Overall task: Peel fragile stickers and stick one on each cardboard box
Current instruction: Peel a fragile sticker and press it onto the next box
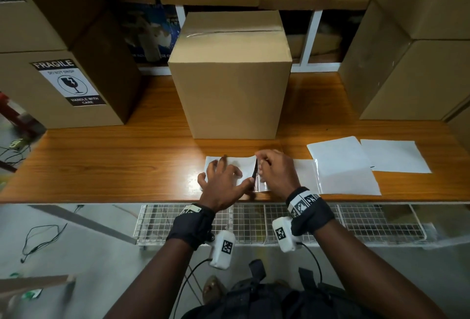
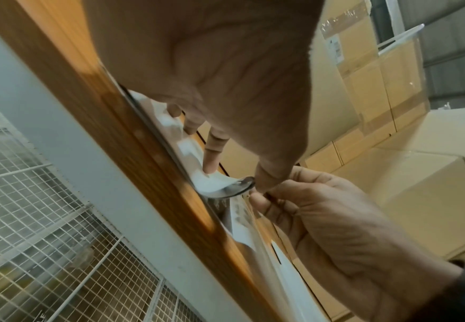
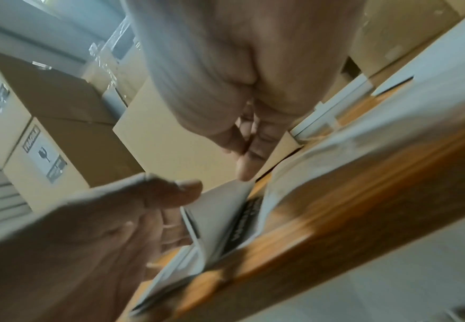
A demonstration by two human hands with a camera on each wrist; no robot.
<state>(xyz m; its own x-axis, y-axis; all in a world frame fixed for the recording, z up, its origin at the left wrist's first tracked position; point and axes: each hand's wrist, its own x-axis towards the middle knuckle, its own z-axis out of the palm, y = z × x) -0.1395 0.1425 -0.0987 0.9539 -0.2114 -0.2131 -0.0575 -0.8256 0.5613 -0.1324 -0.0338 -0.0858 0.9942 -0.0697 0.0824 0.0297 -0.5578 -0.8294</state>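
Observation:
A plain cardboard box (image 1: 230,77) stands on the wooden table (image 1: 106,163), just behind my hands. A white sticker sheet (image 1: 235,163) lies at the table's front edge. My left hand (image 1: 223,179) presses it flat with spread fingers (image 2: 210,167). My right hand (image 1: 264,166) pinches the sheet's raised right edge (image 2: 236,187), which curls up and shows dark print underneath (image 3: 242,220). In the right wrist view the right fingertips (image 3: 244,172) hold the flap's corner beside the left thumb (image 3: 181,191). A box at left (image 1: 63,87) carries a fragile sticker (image 1: 70,82).
More white sheets (image 1: 340,166) (image 1: 395,156) lie to the right on the table. Cardboard boxes are stacked at the left, back and right (image 1: 417,64). A wire mesh rack (image 1: 254,222) hangs below the table's front edge. Cables (image 1: 38,240) lie on the floor.

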